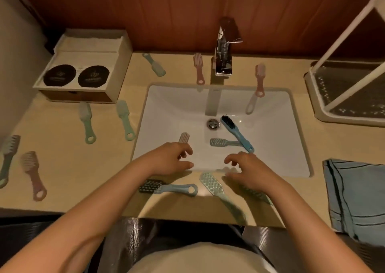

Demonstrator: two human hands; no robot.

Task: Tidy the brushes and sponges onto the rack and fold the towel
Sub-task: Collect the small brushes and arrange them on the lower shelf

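Left hand (174,158) and right hand (249,171) reach forward, fingers loosely curled, holding nothing.

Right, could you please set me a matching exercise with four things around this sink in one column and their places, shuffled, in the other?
Things
1. black-bristled blue brush
2. towel
3. rack
4. box with two dark discs on top

Places
A. far left corner of the counter
B. in the sink, beside the drain
C. near right end of the counter
D. far right corner of the counter

Pairs: 1-B, 2-C, 3-D, 4-A
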